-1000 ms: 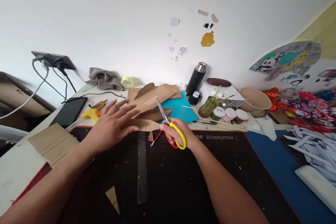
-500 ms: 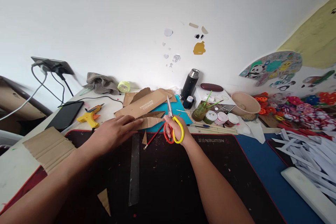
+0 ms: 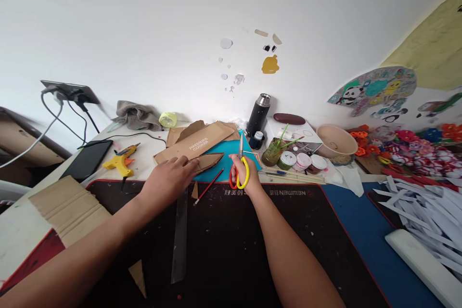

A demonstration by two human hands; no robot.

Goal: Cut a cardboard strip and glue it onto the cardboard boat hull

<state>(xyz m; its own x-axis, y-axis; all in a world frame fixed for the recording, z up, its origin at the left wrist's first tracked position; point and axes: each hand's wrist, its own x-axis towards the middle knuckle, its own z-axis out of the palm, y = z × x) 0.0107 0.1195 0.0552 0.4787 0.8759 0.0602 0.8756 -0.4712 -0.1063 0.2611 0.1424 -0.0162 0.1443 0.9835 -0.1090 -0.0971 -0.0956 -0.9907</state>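
My right hand [image 3: 242, 176] grips scissors [image 3: 240, 166] with one yellow and one red handle, blades pointing up and away over a teal sheet [image 3: 231, 160]. My left hand [image 3: 169, 179] rests with fingers curled on a pointed brown cardboard piece [image 3: 207, 160] at the far edge of the black desk mat [image 3: 224, 245]. A larger cardboard strip printed "PRESSURE COOKER" [image 3: 197, 144] lies just behind it. A red pencil [image 3: 209, 186] and a metal ruler [image 3: 179, 236] lie on the mat between my arms.
A yellow glue gun [image 3: 117, 162], a phone [image 3: 88, 159] and folded cardboard [image 3: 67, 202] lie to the left. A black flask [image 3: 258, 114], paint jars [image 3: 299, 161] and a bowl [image 3: 335, 140] stand behind. White paper strips [image 3: 426, 207] pile at the right. A small cardboard triangle [image 3: 139, 276] lies on the near mat.
My left hand has dropped from hovering with spread fingers onto the pointed cardboard piece. My right hand has turned the scissors from leaning left to pointing straight away.
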